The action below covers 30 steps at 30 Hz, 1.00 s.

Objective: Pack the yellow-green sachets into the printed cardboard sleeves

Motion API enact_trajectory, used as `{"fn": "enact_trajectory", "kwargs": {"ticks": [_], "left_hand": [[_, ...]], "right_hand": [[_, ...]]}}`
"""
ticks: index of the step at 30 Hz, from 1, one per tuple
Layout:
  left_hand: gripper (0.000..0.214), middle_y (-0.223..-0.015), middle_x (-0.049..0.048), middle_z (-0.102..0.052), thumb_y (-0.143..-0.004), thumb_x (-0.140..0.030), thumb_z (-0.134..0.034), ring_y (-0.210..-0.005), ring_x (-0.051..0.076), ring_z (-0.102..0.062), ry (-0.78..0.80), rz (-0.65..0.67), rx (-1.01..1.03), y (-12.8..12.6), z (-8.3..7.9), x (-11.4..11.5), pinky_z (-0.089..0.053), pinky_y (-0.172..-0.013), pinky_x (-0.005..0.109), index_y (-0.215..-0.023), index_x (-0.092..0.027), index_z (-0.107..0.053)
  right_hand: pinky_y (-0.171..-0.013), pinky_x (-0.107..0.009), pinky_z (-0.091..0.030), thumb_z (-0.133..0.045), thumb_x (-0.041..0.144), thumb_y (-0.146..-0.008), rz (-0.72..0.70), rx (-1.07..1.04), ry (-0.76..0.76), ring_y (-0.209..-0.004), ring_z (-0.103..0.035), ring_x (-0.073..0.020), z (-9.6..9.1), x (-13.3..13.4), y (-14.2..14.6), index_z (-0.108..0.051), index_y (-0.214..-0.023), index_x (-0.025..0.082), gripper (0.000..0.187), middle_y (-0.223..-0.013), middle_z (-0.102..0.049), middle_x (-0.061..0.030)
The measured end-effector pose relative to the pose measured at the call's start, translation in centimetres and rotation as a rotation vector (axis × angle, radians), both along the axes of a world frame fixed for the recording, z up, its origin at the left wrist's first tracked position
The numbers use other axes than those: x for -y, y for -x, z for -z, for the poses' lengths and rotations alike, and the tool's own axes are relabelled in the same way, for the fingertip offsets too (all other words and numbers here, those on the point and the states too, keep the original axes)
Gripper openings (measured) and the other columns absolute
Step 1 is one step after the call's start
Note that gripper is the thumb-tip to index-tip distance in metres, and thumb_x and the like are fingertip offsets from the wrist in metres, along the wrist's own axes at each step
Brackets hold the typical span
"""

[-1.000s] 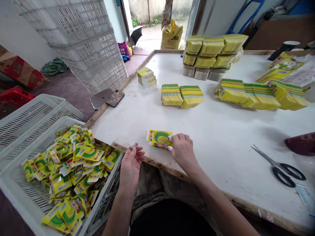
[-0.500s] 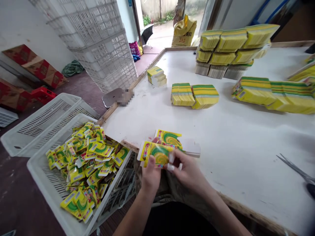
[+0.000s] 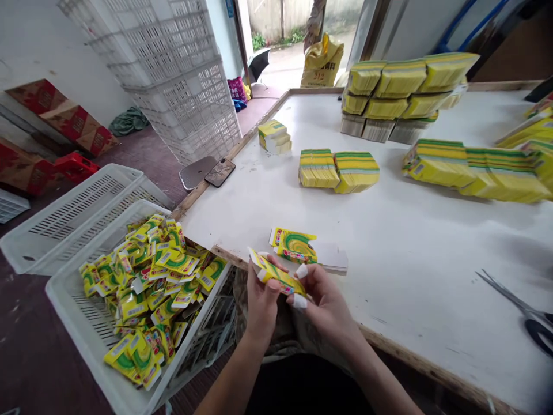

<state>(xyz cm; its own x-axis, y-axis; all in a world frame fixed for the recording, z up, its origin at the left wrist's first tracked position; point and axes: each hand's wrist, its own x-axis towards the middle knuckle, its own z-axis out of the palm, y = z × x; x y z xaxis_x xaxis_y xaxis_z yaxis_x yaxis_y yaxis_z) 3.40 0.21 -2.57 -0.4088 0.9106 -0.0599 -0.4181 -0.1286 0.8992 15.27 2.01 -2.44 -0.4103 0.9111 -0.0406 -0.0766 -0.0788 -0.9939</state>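
Note:
Over the table's near edge, a small yellow and green crayon box is held between both hands, tilted with its narrow side toward me. My left hand is closed around its left end, thumb on the near side. My right hand, with white wraps on thumb and a fingertip, pinches the right end. Just behind, a second crayon box lies flat on the table, beside a short stack of white cards. Whether the held box has anything inside I cannot tell.
At lower left a white crate holds a heap of yellow boxes. Bundled yellow cartons stand mid-table, and a taller stack behind. Scissors lie at right. A phone rests on the left edge.
The crayon box in my hands has turned from showing its broad printed face to showing its narrow side. Both hands still grip it.

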Motion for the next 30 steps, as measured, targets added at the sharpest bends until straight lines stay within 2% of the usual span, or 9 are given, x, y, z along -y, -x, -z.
{"fn": "enact_trajectory", "kwargs": {"ticks": [3, 8, 13, 16, 18, 20, 22, 27, 30], "left_hand": [[0.047, -0.084, 0.0014, -0.069, -0.058, -0.046, -0.084, -0.075, 0.017, -0.064, -0.037, -0.015, -0.002, 0.4, 1.0, 0.4, -0.052, -0.073, 0.029, -0.093, -0.02, -0.065], [0.028, -0.085, 0.005, -0.074, -0.073, -0.041, -0.076, -0.077, 0.018, -0.067, 0.091, -0.101, -0.027, 1.2, 1.2, 0.4, -0.053, -0.072, 0.028, -0.085, -0.016, -0.072], [0.062, -0.124, 0.0129, -0.063, -0.081, -0.064, -0.055, -0.111, 0.026, -0.061, -0.097, -0.111, -0.237, 3.7, -2.5, 0.1, -0.045, -0.098, 0.039, -0.124, -0.02, -0.057], [0.088, -0.141, 0.0147, -0.048, -0.064, -0.062, -0.073, -0.133, 0.033, -0.041, -0.19, -0.064, -0.609, 4.7, -4.5, 0.3, -0.03, -0.111, 0.045, -0.136, -0.021, -0.045], [0.097, -0.137, 0.0147, -0.051, -0.052, -0.047, -0.086, -0.131, 0.036, -0.042, -0.082, 0.126, -0.853, 4.7, -4.9, 0.4, -0.032, -0.109, 0.046, -0.136, -0.021, -0.046], [0.083, -0.123, 0.0122, -0.061, -0.055, -0.034, -0.086, -0.116, 0.034, -0.055, 0.06, 0.347, -0.958, 4.3, -4.6, 0.5, -0.042, -0.099, 0.044, -0.13, -0.023, -0.052], [0.063, -0.108, 0.0076, -0.067, -0.063, -0.027, -0.079, -0.098, 0.028, -0.062, 0.143, 0.44, -0.949, 3.8, -3.7, 0.4, -0.048, -0.085, 0.038, -0.122, -0.024, -0.056], [0.06, -0.093, 0.0036, -0.066, -0.066, -0.034, -0.078, -0.081, 0.023, -0.062, 0.159, 0.301, -1.024, 2.8, -2.0, 0.6, -0.047, -0.069, 0.03, -0.119, -0.023, -0.051], [0.065, -0.093, 0.0063, -0.067, -0.068, -0.042, -0.076, -0.08, 0.024, -0.063, 0.138, 0.32, -1.121, 2.5, -1.9, 0.7, -0.048, -0.067, 0.031, -0.122, -0.021, -0.045]], "right_hand": [[-0.065, -0.025, -0.043, -0.062, 0.031, -0.083, -0.02, 0.1, -0.1, -0.072, -0.054, -0.0155, -0.1, -0.8, -1.0, -0.056, -0.094, 0.021, 0.016, -0.079, -0.058, 0.0011], [-0.058, -0.024, -0.044, -0.053, 0.028, -0.089, -0.021, 0.28, -0.247, -0.064, -0.056, -0.0147, -0.9, -1.5, -2.2, -0.061, -0.084, 0.018, 0.014, -0.073, -0.063, -0.0002], [-0.07, -0.028, -0.047, -0.051, 0.011, -0.088, 0.215, 0.421, -0.707, -0.078, -0.059, -0.0171, -1.8, -2.4, -3.1, -0.064, -0.093, 0.022, 0.017, -0.084, -0.068, -0.0026], [-0.09, -0.038, -0.043, -0.052, 0.009, -0.089, 0.174, 0.522, -0.956, -0.089, -0.058, -0.0195, -2.3, -2.3, -2.9, -0.067, -0.094, 0.026, 0.023, -0.087, -0.069, -0.0021], [-0.105, -0.044, -0.034, -0.055, 0.015, -0.089, 0.063, 0.543, -1.018, -0.095, -0.059, -0.0206, -2.4, -2.0, -2.4, -0.067, -0.095, 0.029, 0.019, -0.089, -0.07, -0.0008], [-0.113, -0.047, -0.023, -0.054, 0.017, -0.089, -0.024, 0.554, -1.026, -0.104, -0.058, -0.0215, -2.2, -1.7, -2.1, -0.067, -0.096, 0.032, 0.02, -0.093, -0.07, 0.0002], [-0.115, -0.051, -0.019, -0.053, 0.016, -0.088, 0.007, 0.546, -0.99, -0.117, -0.052, -0.0241, -2.0, -1.5, -2.2, -0.065, -0.104, 0.032, 0.025, -0.108, -0.067, -0.002], [-0.108, -0.05, -0.034, -0.056, 0.035, -0.088, 0.246, 0.427, -0.585, -0.132, -0.039, -0.0308, -1.8, -1.6, -3.0, -0.035, -0.141, 0.021, 0.058, -0.142, -0.043, -0.0152], [-0.092, -0.038, -0.048, -0.04, 0.04, -0.096, 0.11, 0.303, -0.305, -0.11, -0.058, -0.0262, -2.2, -1.5, -2.8, -0.054, -0.122, 0.021, 0.036, -0.119, -0.062, -0.011]]}}
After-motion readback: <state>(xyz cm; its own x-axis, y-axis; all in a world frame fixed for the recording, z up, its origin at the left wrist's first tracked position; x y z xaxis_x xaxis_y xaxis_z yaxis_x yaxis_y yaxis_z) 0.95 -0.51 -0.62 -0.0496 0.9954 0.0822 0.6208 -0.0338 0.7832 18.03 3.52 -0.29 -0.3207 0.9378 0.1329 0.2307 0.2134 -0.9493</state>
